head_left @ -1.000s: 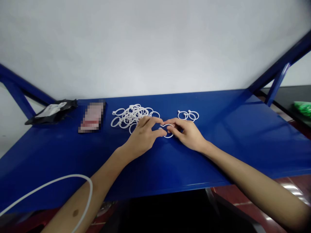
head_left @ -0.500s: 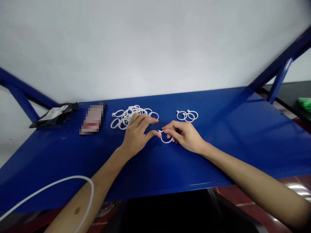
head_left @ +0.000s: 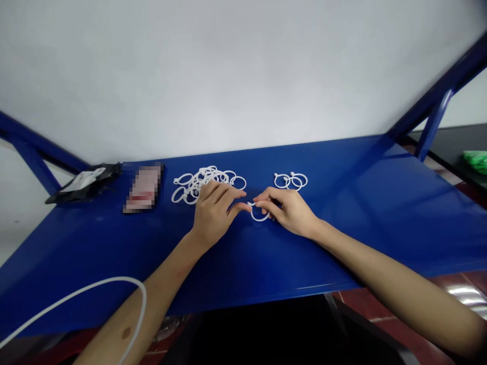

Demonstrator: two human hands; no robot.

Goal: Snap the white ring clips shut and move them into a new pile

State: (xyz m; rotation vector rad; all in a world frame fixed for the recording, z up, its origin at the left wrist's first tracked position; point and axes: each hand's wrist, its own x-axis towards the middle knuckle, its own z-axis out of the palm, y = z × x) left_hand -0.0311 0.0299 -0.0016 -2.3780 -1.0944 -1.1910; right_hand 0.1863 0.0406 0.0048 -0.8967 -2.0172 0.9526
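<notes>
My right hand [head_left: 286, 209] pinches a white plastic ring [head_left: 258, 217] just above the blue table [head_left: 361, 213]. My left hand [head_left: 215, 210] is beside it, its thumb tip touching the ring's left end and its fingers stretched forward over the near edge of a pile of several white rings [head_left: 198, 183]. A small group of linked white rings [head_left: 291, 180] lies behind my right hand.
A pixelated flat object [head_left: 142, 187] lies left of the pile, and a black bag with a white label [head_left: 83, 181] rests at the table's far left corner. A white cable [head_left: 87, 291] loops over my left forearm. Blue frame struts rise at both sides. A white wall stands behind the table.
My hands have drawn slightly apart and lowered the ring toward the table; my left fingers moved from pinching the ring to stretching out, only the thumb still on it.
</notes>
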